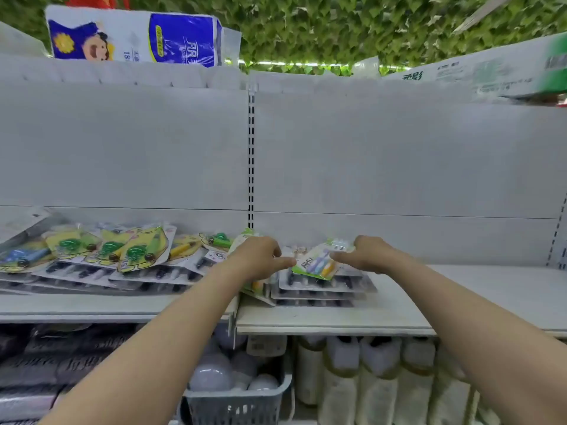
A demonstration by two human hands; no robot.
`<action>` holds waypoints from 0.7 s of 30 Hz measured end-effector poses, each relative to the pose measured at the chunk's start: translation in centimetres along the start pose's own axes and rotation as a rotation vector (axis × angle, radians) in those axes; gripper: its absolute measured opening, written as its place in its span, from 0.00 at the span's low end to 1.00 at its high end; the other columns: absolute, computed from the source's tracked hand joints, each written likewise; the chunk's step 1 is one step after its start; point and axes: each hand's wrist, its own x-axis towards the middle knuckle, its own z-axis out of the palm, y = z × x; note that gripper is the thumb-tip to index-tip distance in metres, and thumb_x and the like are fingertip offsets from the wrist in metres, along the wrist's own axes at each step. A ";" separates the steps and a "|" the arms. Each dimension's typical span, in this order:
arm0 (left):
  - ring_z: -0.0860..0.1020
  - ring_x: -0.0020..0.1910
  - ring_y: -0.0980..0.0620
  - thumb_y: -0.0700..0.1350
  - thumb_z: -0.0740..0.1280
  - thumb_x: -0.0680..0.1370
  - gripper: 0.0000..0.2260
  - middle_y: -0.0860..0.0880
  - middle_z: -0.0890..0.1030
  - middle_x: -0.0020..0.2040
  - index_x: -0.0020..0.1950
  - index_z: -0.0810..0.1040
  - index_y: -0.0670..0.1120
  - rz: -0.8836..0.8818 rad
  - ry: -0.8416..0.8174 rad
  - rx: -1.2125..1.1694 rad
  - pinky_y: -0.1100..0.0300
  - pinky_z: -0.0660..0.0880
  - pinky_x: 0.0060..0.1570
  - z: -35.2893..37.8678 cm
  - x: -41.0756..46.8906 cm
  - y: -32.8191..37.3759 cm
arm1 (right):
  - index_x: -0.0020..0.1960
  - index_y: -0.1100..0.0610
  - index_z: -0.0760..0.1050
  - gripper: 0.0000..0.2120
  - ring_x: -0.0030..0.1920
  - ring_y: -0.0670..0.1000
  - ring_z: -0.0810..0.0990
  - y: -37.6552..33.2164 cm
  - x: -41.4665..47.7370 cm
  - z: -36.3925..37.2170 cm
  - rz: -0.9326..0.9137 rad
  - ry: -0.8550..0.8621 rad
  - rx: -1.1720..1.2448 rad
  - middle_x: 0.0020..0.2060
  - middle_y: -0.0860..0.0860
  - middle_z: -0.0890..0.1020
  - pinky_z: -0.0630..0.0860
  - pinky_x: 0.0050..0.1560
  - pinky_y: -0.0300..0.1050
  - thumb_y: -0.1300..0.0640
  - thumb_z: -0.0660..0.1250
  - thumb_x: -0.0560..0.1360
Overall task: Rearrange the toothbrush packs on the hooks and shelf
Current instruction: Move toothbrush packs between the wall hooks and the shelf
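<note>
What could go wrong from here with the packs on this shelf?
1. The All-fix pack is tilted between the left hand and right hand above a small stack. Set down crooked, it might slide off.
2. A leaning pack under the left wrist sits at the gap between shelf boards. A nudge could tip it off the edge.

The left hand [257,257] hides most of a green toothbrush pack [246,239]

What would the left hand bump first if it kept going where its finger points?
Probably the small green-and-white plastic toothbrush pack tilted over the grey stack; the left hand's fingertip seems to reach its edge.
</note>
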 end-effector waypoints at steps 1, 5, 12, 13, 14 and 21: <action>0.77 0.47 0.48 0.65 0.61 0.79 0.25 0.45 0.83 0.49 0.54 0.81 0.44 -0.004 -0.013 0.017 0.56 0.72 0.44 0.3 0.1 0.4 | 0.69 0.61 0.69 0.37 0.54 0.57 0.76 0.2 0.1 0.1 0.023 -0.039 0.030 0.59 0.55 0.75 0.78 0.50 0.47 0.32 0.63 0.75; 0.79 0.52 0.47 0.67 0.62 0.77 0.25 0.47 0.85 0.49 0.53 0.85 0.48 -0.057 -0.013 0.024 0.53 0.77 0.50 1.4 0.8 1.0 | 0.61 0.59 0.71 0.34 0.51 0.55 0.78 0.4 0.3 0.5 0.025 -0.118 0.100 0.55 0.54 0.75 0.81 0.51 0.50 0.30 0.65 0.73; 0.66 0.70 0.45 0.65 0.62 0.78 0.20 0.46 0.80 0.64 0.66 0.79 0.60 -0.066 -0.073 0.017 0.51 0.71 0.63 1.6 0.7 2.6 | 0.68 0.57 0.70 0.36 0.56 0.54 0.72 0.7 0.4 -0.1 0.016 -0.171 0.219 0.63 0.53 0.74 0.72 0.50 0.47 0.34 0.71 0.71; 0.68 0.69 0.45 0.66 0.62 0.78 0.20 0.47 0.79 0.65 0.67 0.77 0.62 -0.059 -0.088 0.023 0.51 0.71 0.64 1.7 0.6 2.6 | 0.71 0.57 0.68 0.39 0.59 0.56 0.73 1.1 0.7 -0.2 0.051 -0.205 0.262 0.68 0.54 0.72 0.73 0.51 0.48 0.34 0.72 0.70; 0.68 0.69 0.45 0.66 0.61 0.78 0.20 0.48 0.79 0.66 0.68 0.75 0.64 -0.051 -0.099 0.037 0.51 0.71 0.64 1.9 0.6 2.6 | 0.73 0.57 0.66 0.43 0.63 0.58 0.73 1.4 0.9 -0.2 0.089 -0.246 0.313 0.72 0.54 0.69 0.74 0.53 0.50 0.34 0.74 0.69; 0.63 0.75 0.45 0.68 0.59 0.79 0.28 0.49 0.75 0.71 0.76 0.66 0.59 -0.097 -0.110 0.015 0.49 0.66 0.69 2.5 1.2 3.5 | 0.63 0.63 0.74 0.28 0.41 0.53 0.80 4.6 2.7 -0.2 0.194 -0.236 0.628 0.54 0.57 0.80 0.77 0.41 0.44 0.49 0.79 0.71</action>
